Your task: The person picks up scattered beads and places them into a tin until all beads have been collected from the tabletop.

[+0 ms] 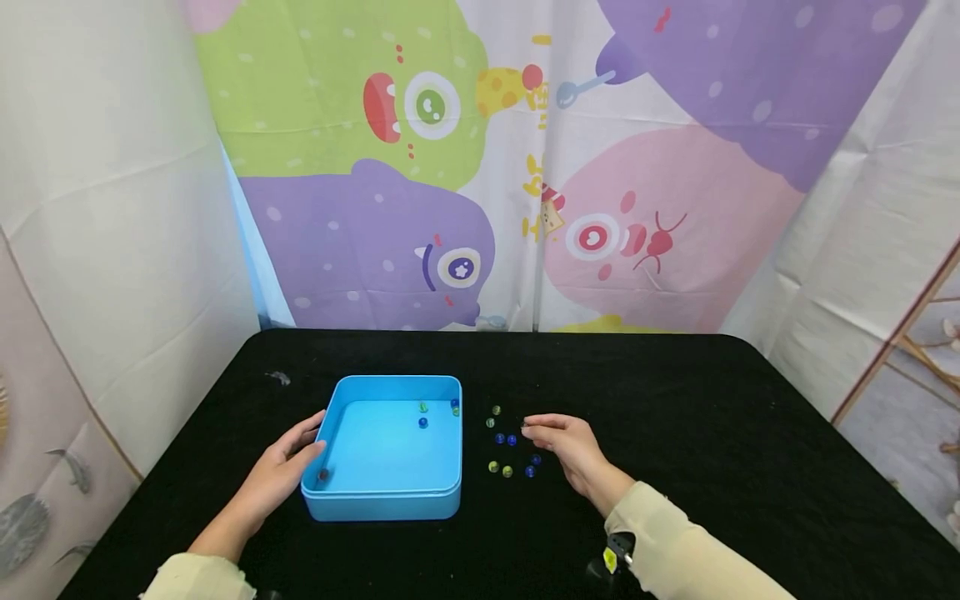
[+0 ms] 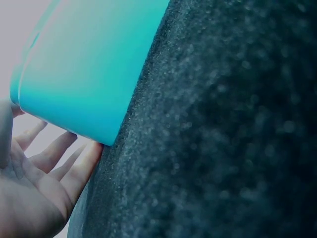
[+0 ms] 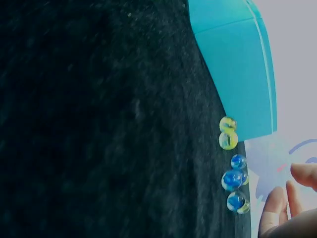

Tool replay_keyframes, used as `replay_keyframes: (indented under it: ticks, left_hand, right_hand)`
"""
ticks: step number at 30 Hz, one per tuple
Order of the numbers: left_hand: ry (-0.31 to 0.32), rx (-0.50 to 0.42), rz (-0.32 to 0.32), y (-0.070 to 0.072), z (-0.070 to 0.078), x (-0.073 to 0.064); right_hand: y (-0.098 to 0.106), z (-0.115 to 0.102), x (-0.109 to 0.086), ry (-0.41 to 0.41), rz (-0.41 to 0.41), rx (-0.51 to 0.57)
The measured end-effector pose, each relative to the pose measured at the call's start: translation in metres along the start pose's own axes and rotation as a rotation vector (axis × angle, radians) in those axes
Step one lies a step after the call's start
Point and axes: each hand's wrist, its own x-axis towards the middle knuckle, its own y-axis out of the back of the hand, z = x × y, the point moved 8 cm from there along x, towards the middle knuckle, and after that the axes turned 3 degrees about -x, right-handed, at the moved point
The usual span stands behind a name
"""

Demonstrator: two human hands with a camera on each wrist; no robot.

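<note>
A blue plastic box (image 1: 382, 505) stands on the black table. My left hand (image 1: 281, 467) holds its left side, thumb at the rim and fingers along the outer wall. Several glass marbles lie inside, among them a blue marble (image 1: 423, 423) and a dark marble (image 1: 323, 475) in the near left corner. More green-yellow and blue marbles (image 3: 233, 179) lie on the cloth right of the box. Just beyond them, my right hand (image 1: 568, 450) pinches a small dark marble (image 1: 524, 425) between thumb and fingertips; in the right wrist view that marble cannot be made out.
Black cloth (image 1: 675, 400) covers the table. A cartoon-print curtain (image 1: 517, 208) hangs behind its far edge, with pale cloth walls at both sides. A small grey feather-like mark (image 1: 279, 377) shows at the far left. A dark object (image 1: 600, 569) sits by the right sleeve.
</note>
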Motion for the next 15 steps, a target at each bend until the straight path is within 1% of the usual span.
replay_keyframes:
  ticks: [5, 10, 15]
  left_hand:
    - [-0.004, 0.003, -0.001, 0.0, 0.001, 0.001]
    - [-0.002, -0.003, -0.001, 0.0, 0.0, 0.001]
    - [-0.003, -0.003, -0.006, 0.0, 0.001, 0.001]
  right_hand:
    - [0.003, 0.006, -0.002, -0.017, -0.061, -0.061]
    - [0.005, 0.014, -0.003, -0.057, -0.122, -0.119]
    - [0.005, 0.018, -0.003, -0.073, -0.153, -0.138]
